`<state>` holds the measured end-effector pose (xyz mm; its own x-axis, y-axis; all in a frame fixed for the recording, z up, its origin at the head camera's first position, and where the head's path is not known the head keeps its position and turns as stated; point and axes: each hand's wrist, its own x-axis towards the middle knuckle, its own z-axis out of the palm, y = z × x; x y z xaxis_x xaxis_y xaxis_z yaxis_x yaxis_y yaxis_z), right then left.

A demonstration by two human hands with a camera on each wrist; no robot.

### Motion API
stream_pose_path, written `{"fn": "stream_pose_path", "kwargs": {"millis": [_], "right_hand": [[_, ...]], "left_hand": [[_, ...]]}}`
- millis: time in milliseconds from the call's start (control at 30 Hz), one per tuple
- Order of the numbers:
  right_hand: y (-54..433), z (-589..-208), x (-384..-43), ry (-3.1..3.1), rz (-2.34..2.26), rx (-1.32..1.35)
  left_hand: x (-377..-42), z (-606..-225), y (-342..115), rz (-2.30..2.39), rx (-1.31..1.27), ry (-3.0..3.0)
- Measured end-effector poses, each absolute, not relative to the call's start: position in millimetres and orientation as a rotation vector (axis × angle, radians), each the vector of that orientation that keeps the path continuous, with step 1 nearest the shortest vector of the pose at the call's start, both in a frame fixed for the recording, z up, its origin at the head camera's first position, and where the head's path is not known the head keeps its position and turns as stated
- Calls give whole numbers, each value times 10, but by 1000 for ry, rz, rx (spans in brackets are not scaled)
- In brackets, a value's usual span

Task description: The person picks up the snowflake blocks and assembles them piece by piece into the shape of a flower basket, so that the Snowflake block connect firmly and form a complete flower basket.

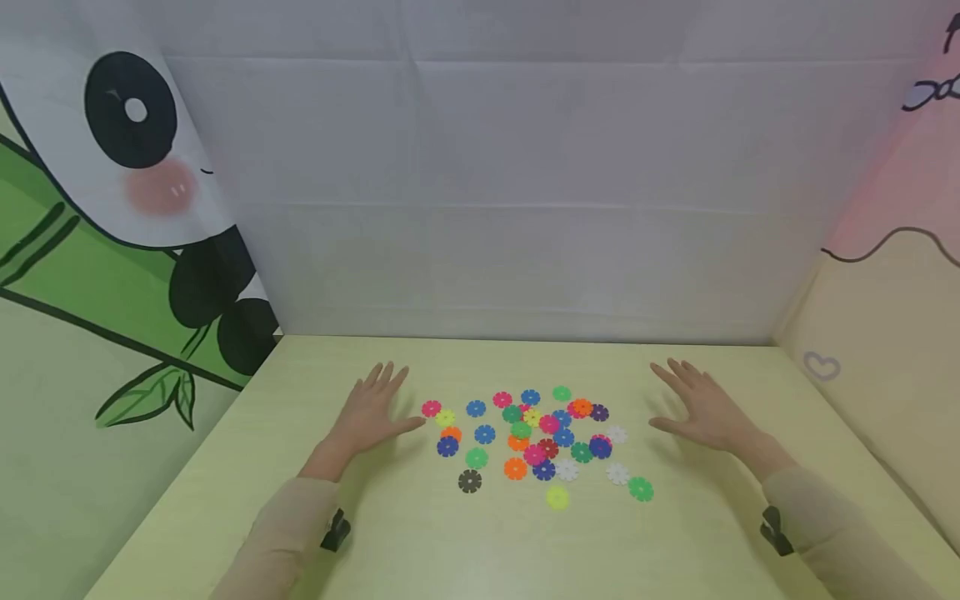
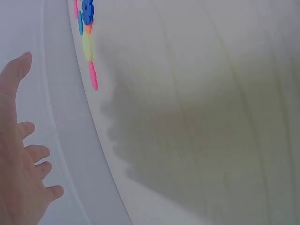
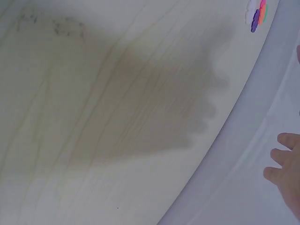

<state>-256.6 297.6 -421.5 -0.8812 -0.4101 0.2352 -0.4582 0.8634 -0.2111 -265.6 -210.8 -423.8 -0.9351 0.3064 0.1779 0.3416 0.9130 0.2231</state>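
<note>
Spreading empty fingers — left hand [image 1: 369,421] at nine o'clock, right hand [image 1: 707,414] at three — we're risking careless sweeps scattering the discs [image 1: 548,448].

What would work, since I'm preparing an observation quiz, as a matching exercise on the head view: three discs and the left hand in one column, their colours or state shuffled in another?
Things:
1. Leftmost disc
2. Rightmost disc
3. Disc nearest the person
4. Left hand

Colour or state:
A. Green
B. Holding nothing
C. Yellow
D. Pink

Right pairs: 1-D; 2-A; 3-C; 4-B
</note>
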Motion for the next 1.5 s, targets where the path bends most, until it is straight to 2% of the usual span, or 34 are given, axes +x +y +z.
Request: {"fn": "stream_pose_path", "kwargs": {"millis": [300,600,1067,1500], "right_hand": [[2859,-4193,-2552,-2837,594,711],[2719,-4192,-2541,-2818,793,735],[2332,-4235,-2499,-2814,1146,795],[1997,-4296,-2493,-2873,1411,830]], "left_hand": [[-2606,-4194,-1888,-802,-473,-2996],[-2551,-4175,-1631,-1020,-405,-3041],[-2468,-4219,-1299,-1201,-799,-2979],[-2373,-4268,-939,-1218,-866,-3073]]}}
